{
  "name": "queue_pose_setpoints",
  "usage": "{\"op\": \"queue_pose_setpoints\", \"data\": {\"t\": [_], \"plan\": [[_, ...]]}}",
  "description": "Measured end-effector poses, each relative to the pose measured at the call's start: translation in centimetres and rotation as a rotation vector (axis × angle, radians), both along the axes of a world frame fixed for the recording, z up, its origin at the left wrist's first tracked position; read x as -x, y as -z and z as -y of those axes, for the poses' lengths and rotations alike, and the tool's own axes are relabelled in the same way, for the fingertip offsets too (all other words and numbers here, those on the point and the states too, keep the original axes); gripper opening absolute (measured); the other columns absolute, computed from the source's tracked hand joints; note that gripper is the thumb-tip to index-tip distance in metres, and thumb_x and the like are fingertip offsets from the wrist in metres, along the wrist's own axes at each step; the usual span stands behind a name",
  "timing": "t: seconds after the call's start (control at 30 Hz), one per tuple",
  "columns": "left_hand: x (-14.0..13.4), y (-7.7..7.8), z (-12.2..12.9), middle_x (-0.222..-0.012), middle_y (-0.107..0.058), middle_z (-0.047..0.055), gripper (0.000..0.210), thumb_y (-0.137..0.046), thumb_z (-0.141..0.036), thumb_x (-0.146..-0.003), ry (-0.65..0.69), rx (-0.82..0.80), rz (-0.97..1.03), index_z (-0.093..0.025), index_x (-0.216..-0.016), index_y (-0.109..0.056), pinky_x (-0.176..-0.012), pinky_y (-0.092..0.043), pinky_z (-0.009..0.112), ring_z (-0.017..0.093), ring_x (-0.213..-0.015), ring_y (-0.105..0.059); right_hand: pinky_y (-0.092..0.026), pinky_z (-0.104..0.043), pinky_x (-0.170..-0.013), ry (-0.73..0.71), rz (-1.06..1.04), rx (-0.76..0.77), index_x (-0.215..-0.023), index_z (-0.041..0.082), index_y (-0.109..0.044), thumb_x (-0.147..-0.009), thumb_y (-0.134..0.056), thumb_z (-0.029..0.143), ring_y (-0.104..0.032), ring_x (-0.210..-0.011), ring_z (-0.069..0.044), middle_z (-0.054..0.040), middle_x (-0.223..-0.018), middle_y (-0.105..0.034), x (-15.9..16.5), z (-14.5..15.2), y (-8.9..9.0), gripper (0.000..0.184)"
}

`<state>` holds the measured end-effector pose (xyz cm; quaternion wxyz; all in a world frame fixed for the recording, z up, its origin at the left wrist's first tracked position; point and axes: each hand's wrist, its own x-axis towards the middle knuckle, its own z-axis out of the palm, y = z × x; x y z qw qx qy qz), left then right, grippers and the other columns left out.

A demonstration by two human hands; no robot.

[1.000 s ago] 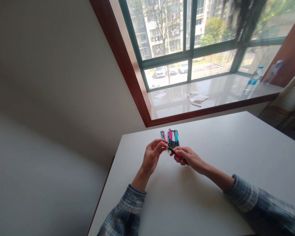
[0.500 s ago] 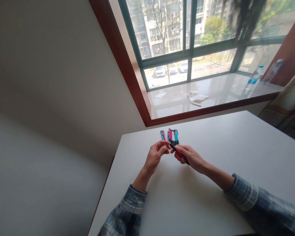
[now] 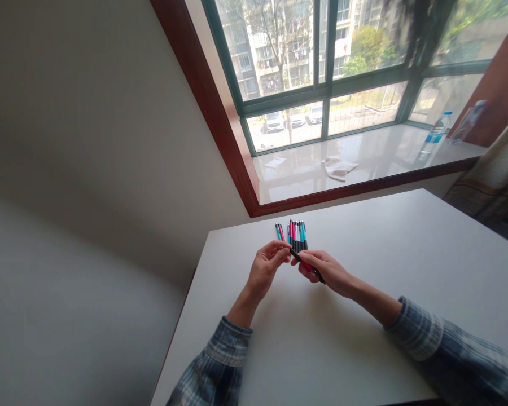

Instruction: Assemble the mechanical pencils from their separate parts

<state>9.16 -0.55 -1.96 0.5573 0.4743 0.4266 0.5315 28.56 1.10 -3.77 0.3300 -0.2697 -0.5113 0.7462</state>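
A pen with a black grip and a red barrel (image 3: 295, 255) slants between my two hands above the white table. My right hand (image 3: 329, 273) is closed around its barrel, and the pen's dark rear end shows below the fingers. At the other end, the thumb and fingers of my left hand (image 3: 263, 270) are pinched together at the black tip. Whether a small part is also between those fingertips is too small to tell. Just beyond my hands lies a row of pens (image 3: 297, 232) in pink, white and blue with black grips. Left of that row lie a few more pens (image 3: 279, 231), partly hidden by my left hand.
The white table (image 3: 322, 349) meets the wall (image 3: 122, 197) on the left. Behind it, the windowsill (image 3: 296, 183) carries a crumpled cloth (image 3: 337, 169), a piece of paper (image 3: 275, 162) and a plastic bottle (image 3: 437, 134). A curtain (image 3: 482, 175) hangs at the right.
Both hands keep their hold at the pen, with only a very slight shift of the fingers. The whole view has moved a few pixels.
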Motion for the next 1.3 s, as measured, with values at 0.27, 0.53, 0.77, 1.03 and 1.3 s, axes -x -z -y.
{"op": "queue_pose_setpoints", "data": {"t": [0.27,0.53,0.77,1.03,1.3], "plan": [[-0.3,-0.2,0.2,-0.079,-0.067,0.002,0.022,-0.086,-0.032,-0.079,-0.038,0.034,0.109,-0.016,-0.091,-0.077,-0.075,-0.048,0.028,0.013,-0.074,-0.057,-0.016,-0.026,-0.052,-0.011,-0.008,0.017,-0.096,0.014,-0.07,-0.093,-0.064,0.062,-0.028,-0.053,-0.007,0.004,-0.067,-0.042,0.1,-0.2,0.3,0.049],[0.8,-0.5,-0.4,-0.077,-0.063,-0.002,0.022,-0.086,-0.031,-0.079,-0.163,0.055,0.257,-0.019,-0.094,-0.076,-0.072,-0.049,0.023,0.008,-0.069,-0.056,-0.016,-0.025,-0.051,0.006,0.003,0.055,-0.099,0.016,-0.07,-0.092,-0.063,0.062,-0.029,-0.053,-0.008,0.0043,-0.065,-0.044,0.1,-0.3,0.7,0.047],[1.4,-0.2,-0.8,-0.075,-0.062,-0.003,0.019,-0.086,-0.027,-0.079,-0.204,0.061,0.32,-0.018,-0.093,-0.076,-0.071,-0.05,0.021,0.007,-0.069,-0.057,-0.015,-0.026,-0.052,-0.011,-0.008,0.04,-0.099,0.015,-0.07,-0.095,-0.06,0.062,-0.026,-0.054,-0.007,0.0047,-0.064,-0.043,0.1,-0.5,1.1,0.048],[1.0,-0.1,-0.6,-0.085,-0.068,0.0,0.038,-0.089,-0.03,-0.076,-0.179,0.105,0.288,-0.017,-0.111,-0.077,-0.074,-0.051,0.022,0.006,-0.069,-0.058,-0.014,-0.027,-0.053,0.05,-0.044,0.105,-0.098,0.014,-0.07,-0.09,-0.065,0.062,-0.027,-0.054,-0.008,0.0049,-0.062,-0.043,0.2,-0.6,1.0,0.048],[0.5,0.0,-0.1,-0.081,-0.067,0.003,0.043,-0.087,-0.032,-0.081,0.025,0.1,0.225,-0.012,-0.118,-0.078,-0.076,-0.049,0.023,0.008,-0.072,-0.057,-0.012,-0.027,-0.053,-0.005,-0.095,0.195,-0.097,0.012,-0.068,-0.086,-0.071,0.061,-0.022,-0.053,-0.007,0.0084,-0.058,-0.035,0.1,-0.2,0.2,0.05]]}}
